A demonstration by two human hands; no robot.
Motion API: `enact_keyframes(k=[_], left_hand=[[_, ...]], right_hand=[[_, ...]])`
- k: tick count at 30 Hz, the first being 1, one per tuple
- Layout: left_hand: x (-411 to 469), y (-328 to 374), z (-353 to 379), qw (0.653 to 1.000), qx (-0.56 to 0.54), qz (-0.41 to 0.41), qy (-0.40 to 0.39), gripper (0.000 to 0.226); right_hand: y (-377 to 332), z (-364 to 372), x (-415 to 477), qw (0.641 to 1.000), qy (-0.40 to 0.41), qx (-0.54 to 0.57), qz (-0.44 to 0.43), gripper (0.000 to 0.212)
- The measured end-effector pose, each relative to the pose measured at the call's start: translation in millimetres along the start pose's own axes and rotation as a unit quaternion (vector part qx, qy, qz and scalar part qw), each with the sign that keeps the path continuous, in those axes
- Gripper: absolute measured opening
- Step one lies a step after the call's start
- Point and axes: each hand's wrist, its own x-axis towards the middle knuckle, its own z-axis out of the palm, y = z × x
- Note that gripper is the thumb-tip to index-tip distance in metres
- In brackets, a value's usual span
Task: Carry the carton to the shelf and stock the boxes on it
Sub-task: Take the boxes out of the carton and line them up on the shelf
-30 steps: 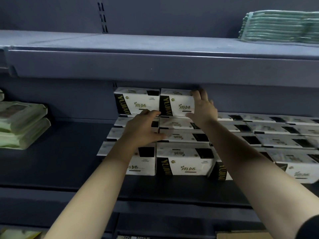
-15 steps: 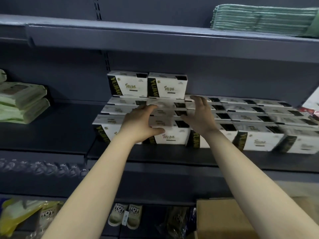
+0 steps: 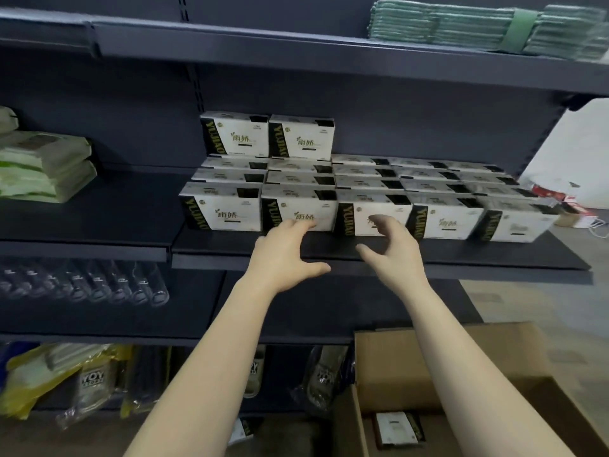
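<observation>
White boxes with black-and-gold sides fill the dark shelf (image 3: 379,255) in rows. Two more boxes (image 3: 267,136) stand stacked on the back left of the layer. My left hand (image 3: 283,258) hovers in front of the front-row box (image 3: 300,211), fingers spread, holding nothing. My right hand (image 3: 392,249) is beside it, fingers curled apart and empty, in front of the neighbouring box (image 3: 374,214). The open brown carton (image 3: 445,367) sits on the floor at lower right, with one white box (image 3: 393,427) visible inside.
Green soft packs (image 3: 46,166) lie on the left of the same shelf level. Green folded cloths (image 3: 478,28) are on the top shelf. Clear cups (image 3: 99,285) and bagged slippers (image 3: 323,377) occupy the lower shelves. A white bag (image 3: 570,153) stands at right.
Both hands have drawn back and down from the stacked boxes to the shelf's front edge. The view has tilted down, bringing the carton on the floor into sight.
</observation>
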Motion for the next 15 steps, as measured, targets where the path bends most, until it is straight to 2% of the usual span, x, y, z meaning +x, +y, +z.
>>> enact_keyframes(k=[15], left_hand=[[-81.9, 19.5, 24.7, 0.994, 0.013, 0.062, -0.093, 0.080]], right_hand=[[11.9, -16.8, -136.3, 0.993, -0.007, -0.048, 0.110, 0.053]])
